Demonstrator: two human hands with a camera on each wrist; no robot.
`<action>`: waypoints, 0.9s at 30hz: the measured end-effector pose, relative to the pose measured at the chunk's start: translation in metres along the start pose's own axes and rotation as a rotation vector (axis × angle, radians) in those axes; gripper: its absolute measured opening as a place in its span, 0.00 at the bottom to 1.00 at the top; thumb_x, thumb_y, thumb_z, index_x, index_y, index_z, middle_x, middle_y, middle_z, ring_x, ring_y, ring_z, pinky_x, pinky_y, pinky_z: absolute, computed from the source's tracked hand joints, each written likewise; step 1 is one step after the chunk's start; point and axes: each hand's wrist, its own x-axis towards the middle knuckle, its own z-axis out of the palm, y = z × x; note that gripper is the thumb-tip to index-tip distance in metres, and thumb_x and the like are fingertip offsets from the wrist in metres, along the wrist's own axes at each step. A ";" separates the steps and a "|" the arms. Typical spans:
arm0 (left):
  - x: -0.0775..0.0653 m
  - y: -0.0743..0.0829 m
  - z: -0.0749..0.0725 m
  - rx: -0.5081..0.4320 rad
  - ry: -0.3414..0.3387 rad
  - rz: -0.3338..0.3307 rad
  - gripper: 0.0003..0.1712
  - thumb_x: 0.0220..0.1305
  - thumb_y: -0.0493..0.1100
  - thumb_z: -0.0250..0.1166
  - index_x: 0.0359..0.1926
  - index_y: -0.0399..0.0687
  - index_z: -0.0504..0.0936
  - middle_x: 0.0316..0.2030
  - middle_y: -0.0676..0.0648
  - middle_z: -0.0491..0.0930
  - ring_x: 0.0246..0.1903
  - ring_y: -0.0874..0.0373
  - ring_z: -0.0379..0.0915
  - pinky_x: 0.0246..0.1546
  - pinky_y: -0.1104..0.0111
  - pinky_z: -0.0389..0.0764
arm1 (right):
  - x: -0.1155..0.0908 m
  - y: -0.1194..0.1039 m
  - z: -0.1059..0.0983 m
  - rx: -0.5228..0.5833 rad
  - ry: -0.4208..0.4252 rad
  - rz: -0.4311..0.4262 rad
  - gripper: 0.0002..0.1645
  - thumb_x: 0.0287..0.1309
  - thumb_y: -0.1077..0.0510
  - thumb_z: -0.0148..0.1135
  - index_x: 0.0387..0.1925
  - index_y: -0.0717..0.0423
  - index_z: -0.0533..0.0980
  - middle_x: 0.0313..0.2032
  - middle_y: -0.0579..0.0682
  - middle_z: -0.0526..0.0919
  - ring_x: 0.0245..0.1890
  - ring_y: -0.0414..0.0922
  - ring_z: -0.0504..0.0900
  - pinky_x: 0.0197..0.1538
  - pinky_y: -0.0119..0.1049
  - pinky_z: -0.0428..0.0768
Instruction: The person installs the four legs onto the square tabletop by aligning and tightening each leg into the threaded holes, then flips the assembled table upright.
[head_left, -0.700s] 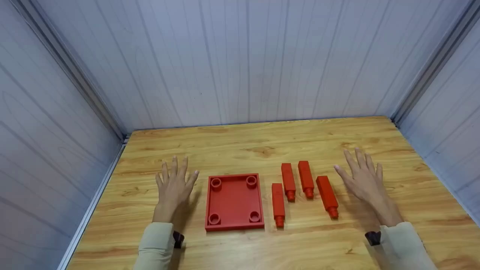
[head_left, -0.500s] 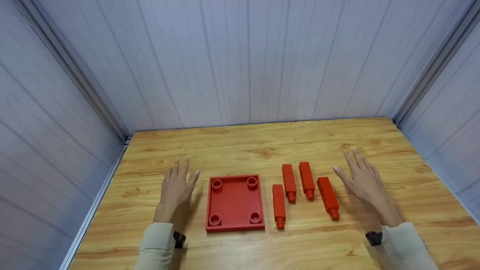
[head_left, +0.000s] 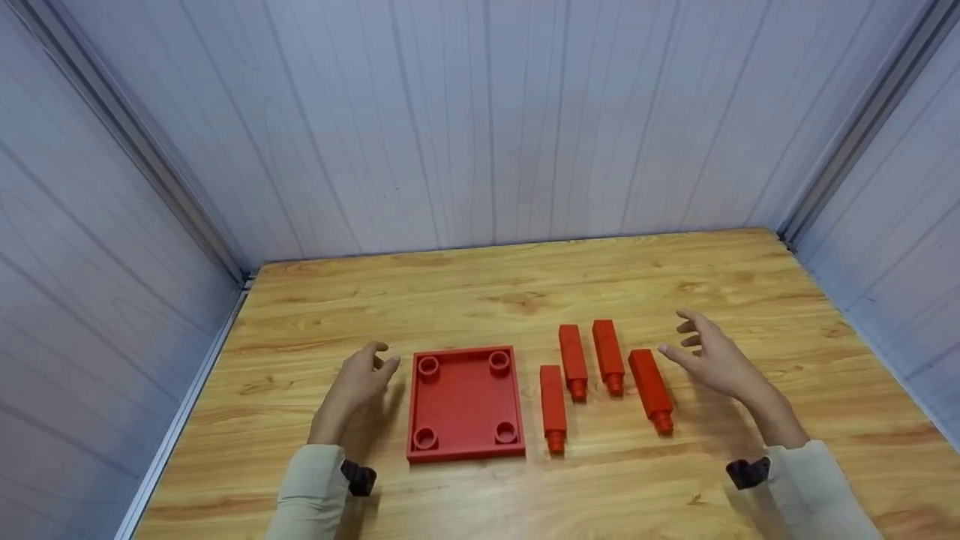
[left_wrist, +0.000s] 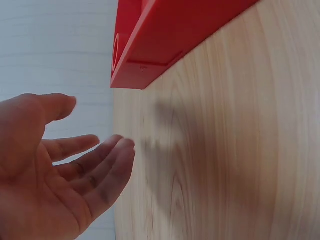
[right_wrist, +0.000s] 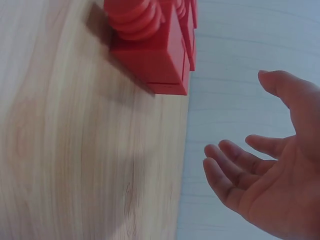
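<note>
Start stage, I'd say: 4 red bars (head_left: pixel 606 352) loose on tbl (head_left: pixel 525 300), red tray (head_left: pixel 465 409) flat to their L, corner cups (head_left: pixel 425 439) unfilled.
On my feed: L hand (head_left: pixel 358 381) just beside tray, R hand (head_left: pixel 716 364) near rightmost bar (head_left: pixel 649 384); both hold nothing, fingers loosely bent, thumbs apart. None joined yet, all 4 left. Bars lie btwn R hand & tray; back wall (head_left: pixel 480 127) behind, side panels (head_left: pixel 90 322) either side.
</note>
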 end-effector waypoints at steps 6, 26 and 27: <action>-0.005 0.006 0.008 -0.123 -0.137 -0.074 0.26 0.71 0.45 0.54 0.63 0.34 0.65 0.40 0.37 0.78 0.32 0.52 0.77 0.32 0.63 0.80 | -0.002 -0.001 -0.003 0.134 -0.095 0.074 0.49 0.64 0.38 0.53 0.73 0.59 0.44 0.65 0.67 0.58 0.62 0.64 0.65 0.56 0.56 0.74; -0.007 0.002 0.018 -0.320 -0.359 -0.150 0.20 0.67 0.36 0.56 0.58 0.34 0.65 0.36 0.42 0.74 0.31 0.55 0.73 0.32 0.63 0.82 | -0.005 0.006 0.009 0.370 -0.252 0.164 0.43 0.69 0.44 0.50 0.70 0.66 0.46 0.60 0.68 0.59 0.60 0.61 0.69 0.60 0.50 0.75; -0.007 0.002 0.018 -0.329 -0.356 -0.152 0.21 0.67 0.36 0.57 0.58 0.35 0.66 0.36 0.42 0.74 0.31 0.54 0.74 0.32 0.62 0.83 | -0.006 0.007 0.010 0.372 -0.256 0.167 0.43 0.69 0.44 0.50 0.70 0.66 0.46 0.60 0.68 0.59 0.60 0.61 0.69 0.60 0.50 0.75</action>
